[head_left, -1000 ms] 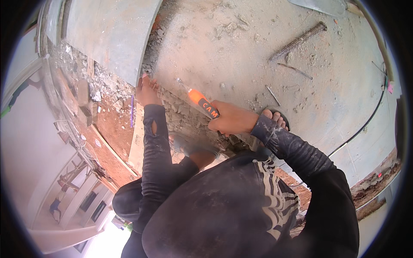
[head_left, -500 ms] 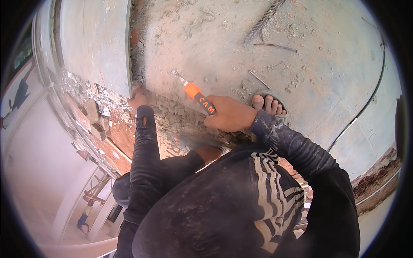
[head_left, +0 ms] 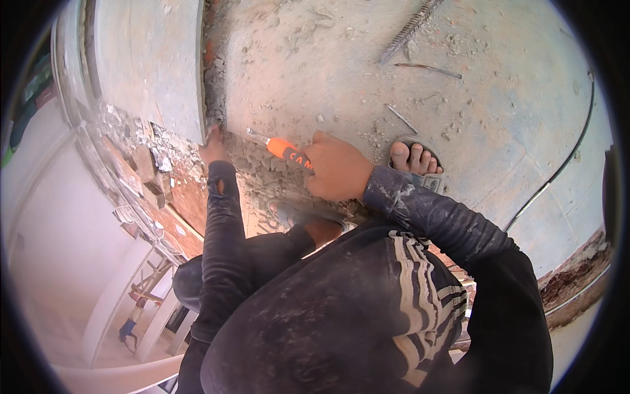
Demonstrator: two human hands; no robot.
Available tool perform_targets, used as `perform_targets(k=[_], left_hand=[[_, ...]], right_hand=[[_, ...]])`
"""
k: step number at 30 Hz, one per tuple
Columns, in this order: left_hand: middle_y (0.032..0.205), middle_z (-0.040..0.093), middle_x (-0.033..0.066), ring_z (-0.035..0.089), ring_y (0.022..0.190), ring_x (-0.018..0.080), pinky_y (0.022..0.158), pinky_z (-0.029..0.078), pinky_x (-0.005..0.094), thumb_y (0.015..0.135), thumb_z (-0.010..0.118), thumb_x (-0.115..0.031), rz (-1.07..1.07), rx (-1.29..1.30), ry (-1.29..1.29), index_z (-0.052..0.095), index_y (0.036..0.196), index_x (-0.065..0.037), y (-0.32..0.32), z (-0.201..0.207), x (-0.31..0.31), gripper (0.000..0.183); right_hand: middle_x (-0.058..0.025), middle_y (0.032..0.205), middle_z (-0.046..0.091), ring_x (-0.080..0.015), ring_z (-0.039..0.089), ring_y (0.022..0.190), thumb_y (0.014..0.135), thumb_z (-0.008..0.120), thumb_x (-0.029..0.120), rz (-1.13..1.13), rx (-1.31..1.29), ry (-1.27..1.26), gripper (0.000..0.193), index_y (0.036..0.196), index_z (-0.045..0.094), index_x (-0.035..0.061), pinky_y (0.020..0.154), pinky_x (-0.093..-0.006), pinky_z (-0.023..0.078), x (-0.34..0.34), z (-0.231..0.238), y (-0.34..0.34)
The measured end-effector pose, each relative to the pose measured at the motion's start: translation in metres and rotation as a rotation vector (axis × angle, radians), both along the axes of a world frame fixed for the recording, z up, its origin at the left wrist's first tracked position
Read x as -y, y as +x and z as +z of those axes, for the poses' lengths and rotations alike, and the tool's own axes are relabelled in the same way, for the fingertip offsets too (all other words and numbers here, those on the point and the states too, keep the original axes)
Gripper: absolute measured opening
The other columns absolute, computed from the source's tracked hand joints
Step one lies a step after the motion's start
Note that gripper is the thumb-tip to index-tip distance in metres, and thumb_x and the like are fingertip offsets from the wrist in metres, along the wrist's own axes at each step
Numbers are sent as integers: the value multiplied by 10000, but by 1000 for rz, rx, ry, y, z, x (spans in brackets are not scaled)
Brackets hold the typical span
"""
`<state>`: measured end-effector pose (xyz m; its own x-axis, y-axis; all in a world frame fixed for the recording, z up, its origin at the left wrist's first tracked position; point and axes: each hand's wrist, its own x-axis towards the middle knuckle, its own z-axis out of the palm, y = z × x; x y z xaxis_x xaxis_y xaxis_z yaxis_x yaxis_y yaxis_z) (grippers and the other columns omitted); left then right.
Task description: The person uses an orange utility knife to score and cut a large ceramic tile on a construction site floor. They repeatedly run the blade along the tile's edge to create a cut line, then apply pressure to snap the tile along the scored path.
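My right hand [head_left: 338, 167] is closed around the orange and black handle of a hand tool [head_left: 283, 148]. A short, narrow metal end sticks out past the handle toward the left; its exact kind is unclear. Farther left, my left hand [head_left: 213, 150] is at the near corner of a large flat grey slab [head_left: 151, 65]. Its fingers bend against the slab's edge, beside a rubble-filled gap [head_left: 215, 85], and seem to grip it. Part of those fingers is hard to make out. The tool's tip points toward this hand but stays apart from it.
Loose grit covers the dusty floor [head_left: 315, 79]. A ribbed steel bar [head_left: 410, 29] and a thin rod [head_left: 430, 69] lie at the far right. My sandaled foot [head_left: 417, 157] is beside my right hand. A black cable [head_left: 558, 174] curves along the right. Broken blocks [head_left: 149, 172] lie left.
My right hand has moved a little left, and the tool's metal end has swung left and nearer to me, closer to my left hand. My left hand remains at the slab's corner.
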<state>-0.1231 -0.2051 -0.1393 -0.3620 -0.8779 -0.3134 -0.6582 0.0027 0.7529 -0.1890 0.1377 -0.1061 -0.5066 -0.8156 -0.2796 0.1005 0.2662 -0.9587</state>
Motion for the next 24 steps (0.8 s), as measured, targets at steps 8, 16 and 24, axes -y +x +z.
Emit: perform_targets(k=[8, 16, 24], left_hand=[[1128, 572, 150, 562, 968, 270, 770, 452, 394, 865, 627, -309, 65, 73, 91, 442, 1258, -18, 22, 14, -8, 524], [1079, 570, 90, 556, 992, 173, 829, 464, 355, 963, 408, -438, 200, -255, 695, 490, 1202, -32, 41, 38, -139, 477], [891, 619, 73, 600, 788, 140, 683, 485, 276, 957, 460, -249, 101, 66, 344, 613, 1021, 11, 48, 50, -99, 309]], right_hand=[[-183, 701, 591, -368, 584, 735, 699, 602, 250, -40, -3, 139, 251, 735, 610, 2, 691, -463, 459, 57, 10, 7], [-227, 736, 637, -361, 644, 730, 706, 594, 284, 130, 372, 110, 351, 811, 641, -48, 689, -410, 505, 130, -28, 4], [-237, 689, 609, -383, 620, 674, 724, 552, 257, 124, 211, 72, 314, 738, 614, -51, 636, -440, 488, 157, -15, 17]])
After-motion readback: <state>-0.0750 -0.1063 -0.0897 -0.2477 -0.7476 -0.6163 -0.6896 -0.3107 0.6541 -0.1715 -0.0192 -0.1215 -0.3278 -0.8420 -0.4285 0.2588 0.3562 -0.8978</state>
